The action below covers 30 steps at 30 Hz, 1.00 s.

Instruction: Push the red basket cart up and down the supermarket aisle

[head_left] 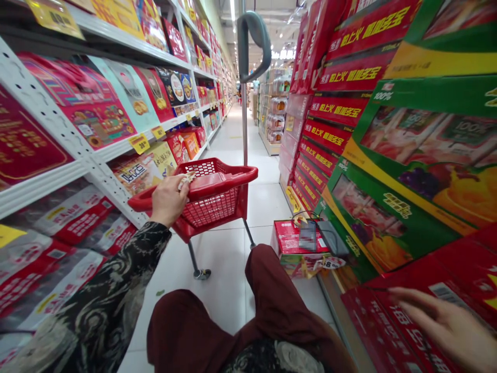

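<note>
My left hand [170, 199] is closed over the near rim of a red plastic shopping cart [212, 207]. A small pale crumpled thing [188, 179] shows at its fingertips, too small to name. The cart stands on grey legs, and its upright pole ends in a grey loop handle [254, 46]. At the lower right my right hand [442, 324] is open, fingers stretched out and slightly blurred. It is over or against a red carton [388, 316] with white lettering; whether it touches is unclear.
Shelves [93, 155] of packaged food line the left side. Stacked red drink cases [326, 137] and green gift boxes [419, 171] rise on the right. A red box [285, 235] on the floor bears a dark device [308, 235] and a grey item [332, 238]. The tiled aisle [235, 122] runs ahead.
</note>
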Tool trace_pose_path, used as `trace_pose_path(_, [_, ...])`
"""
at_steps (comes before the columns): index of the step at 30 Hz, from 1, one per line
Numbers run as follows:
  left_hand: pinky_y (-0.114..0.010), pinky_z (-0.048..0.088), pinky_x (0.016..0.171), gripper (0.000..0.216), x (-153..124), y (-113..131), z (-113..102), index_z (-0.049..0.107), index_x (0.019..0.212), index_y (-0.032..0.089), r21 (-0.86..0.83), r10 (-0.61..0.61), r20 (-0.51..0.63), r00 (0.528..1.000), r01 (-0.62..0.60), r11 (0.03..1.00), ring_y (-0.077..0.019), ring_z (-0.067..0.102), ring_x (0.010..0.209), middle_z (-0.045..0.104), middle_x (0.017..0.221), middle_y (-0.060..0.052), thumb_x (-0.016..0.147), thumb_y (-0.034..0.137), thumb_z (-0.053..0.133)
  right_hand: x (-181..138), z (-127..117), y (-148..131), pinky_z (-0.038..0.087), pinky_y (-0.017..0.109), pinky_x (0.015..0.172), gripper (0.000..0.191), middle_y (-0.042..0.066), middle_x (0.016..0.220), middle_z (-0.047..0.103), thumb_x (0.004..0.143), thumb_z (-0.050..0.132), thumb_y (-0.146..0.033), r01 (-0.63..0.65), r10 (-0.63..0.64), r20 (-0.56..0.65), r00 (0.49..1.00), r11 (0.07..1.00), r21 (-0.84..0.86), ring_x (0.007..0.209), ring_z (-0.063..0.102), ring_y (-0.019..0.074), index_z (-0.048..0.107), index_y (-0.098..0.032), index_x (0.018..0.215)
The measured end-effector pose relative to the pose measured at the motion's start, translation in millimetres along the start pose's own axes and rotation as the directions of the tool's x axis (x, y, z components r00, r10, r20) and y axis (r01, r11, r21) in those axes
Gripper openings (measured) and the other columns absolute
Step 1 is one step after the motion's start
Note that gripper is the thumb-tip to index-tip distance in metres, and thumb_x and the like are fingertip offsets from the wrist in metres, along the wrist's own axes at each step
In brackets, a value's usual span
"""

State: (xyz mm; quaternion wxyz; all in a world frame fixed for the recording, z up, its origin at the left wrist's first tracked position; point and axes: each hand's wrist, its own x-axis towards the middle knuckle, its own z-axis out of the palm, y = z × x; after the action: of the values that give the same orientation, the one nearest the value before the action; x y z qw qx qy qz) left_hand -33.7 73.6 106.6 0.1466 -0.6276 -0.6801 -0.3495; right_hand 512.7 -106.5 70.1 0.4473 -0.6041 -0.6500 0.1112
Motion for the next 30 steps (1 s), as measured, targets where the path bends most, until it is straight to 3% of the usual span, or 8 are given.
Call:
trace_pose_path(4, [-0.037, 0.042, 0.091, 0.037, 0, 2, 0, 0.061, 0.109, 0.02, 0.0, 0.012, 0.005, 1.0, -0.012, 1.0, -0.0242, 0.056, 0.103, 0.064, 0.108, -0.009, 0.087, 0.039, 0.039, -15, 75, -80, 0.056, 0.028, 0.06, 0.022, 0.004, 0.072, 0.072, 0.073, 0.056, -0.021, 0.098, -0.167, 0.363, 0.917, 0.975, 0.201, 0.064, 0.068, 0.0191, 0.07, -0.031, 0.087])
trace_pose_path(8, [-0.037, 0.043, 0.09, 0.038, -1, 3, 0, 0.061, 0.109, 0.018, 0.013, 0.015, 0.003, 1.0, -0.015, 1.0, -0.0248, 0.057, 0.103, 0.065, 0.107, -0.01, 0.087, 0.039, 0.038, -16, 159, -143, 0.05, 0.022, 0.063, 0.026, 0.003, 0.077, 0.071, 0.074, 0.052, -0.017, 0.046, -0.424, 0.69, 0.586, 0.868, 0.495, 0.065, 0.064, 0.0132, 0.07, -0.021, 0.093])
trace_pose_path(12, [-0.037, 0.043, 0.09, 0.039, -2, 6, -2, 0.061, 0.109, 0.018, 0.013, 0.025, -0.001, 1.0, -0.025, 1.0, -0.0246, 0.057, 0.103, 0.065, 0.108, -0.01, 0.088, 0.04, 0.036, -25, 251, -117, 0.048, 0.019, 0.062, 0.034, 0.005, 0.078, 0.072, 0.072, 0.049, -0.011, -0.205, -0.123, 0.852, 0.508, 0.944, 0.258, 0.069, 0.065, 0.0129, 0.069, -0.013, 0.099])
trace_pose_path(16, [-0.036, 0.043, 0.092, 0.04, -5, 7, -3, 0.062, 0.109, 0.018, 0.005, 0.031, -0.005, 1.0, -0.031, 1.0, -0.024, 0.058, 0.104, 0.065, 0.109, -0.009, 0.089, 0.041, 0.035, -42, 317, -75, 0.048, 0.022, 0.073, 0.037, 0.007, 0.094, 0.072, 0.076, 0.047, -0.012, -0.011, -0.025, 0.903, 0.429, 0.999, 0.033, 0.083, 0.067, 0.0145, 0.066, -0.013, 0.108])
trace_pose_path(20, [-0.039, 0.041, 0.098, 0.04, -9, 0, -6, 0.061, 0.109, 0.019, -0.013, 0.085, -0.013, 0.996, -0.085, 0.996, -0.024, 0.055, 0.11, 0.064, 0.114, -0.009, 0.089, 0.041, 0.035, -40, 326, -82, 0.046, 0.033, 0.086, 0.027, 0.002, 0.083, 0.073, 0.066, 0.059, -0.014, 0.221, -0.054, 0.963, 0.265, 0.975, -0.006, 0.084, 0.067, 0.0203, 0.071, -0.02, 0.09])
trace_pose_path(22, [-0.04, 0.038, 0.101, 0.04, -10, 0, -7, 0.06, 0.109, 0.019, -0.033, 0.128, -0.03, 0.991, -0.129, 0.991, -0.0241, 0.054, 0.114, 0.063, 0.117, -0.009, 0.089, 0.041, 0.034, -12, 314, -109, 0.039, 0.041, 0.096, 0.026, 0.001, 0.089, 0.073, 0.071, 0.056, -0.015, 0.325, -0.248, 0.897, 0.365, 0.937, 0.127, 0.091, 0.065, 0.0219, 0.07, -0.022, 0.091])
trace_pose_path(26, [-0.042, 0.038, 0.103, 0.039, -7, 29, -1, 0.059, 0.113, 0.02, -0.089, 0.197, -0.016, 0.98, -0.198, 0.976, -0.0231, 0.053, 0.116, 0.061, 0.121, -0.008, 0.089, 0.039, 0.034, 95, 293, -179, 0.034, 0.036, 0.102, 0.036, 0.007, 0.12, 0.061, 0.084, 0.042, -0.015, 0.513, -0.571, 0.311, 0.759, 0.82, 0.255, 0.114, 0.052, 0.0192, 0.059, -0.018, 0.115])
trace_pose_path(30, [-0.045, 0.037, 0.104, 0.036, -2, 73, 16, 0.058, 0.116, 0.019, -0.106, 0.337, 0.072, 0.939, -0.329, 0.938, -0.0249, 0.048, 0.122, 0.057, 0.127, -0.01, 0.086, 0.032, 0.043, 175, 304, -202, 0.026, 0.046, 0.106, 0.037, 0.012, 0.125, 0.057, 0.087, 0.039, -0.015, 0.484, -0.489, 0.15, 0.859, 0.872, 0.07, 0.118, 0.047, 0.0239, 0.053, -0.013, 0.121])
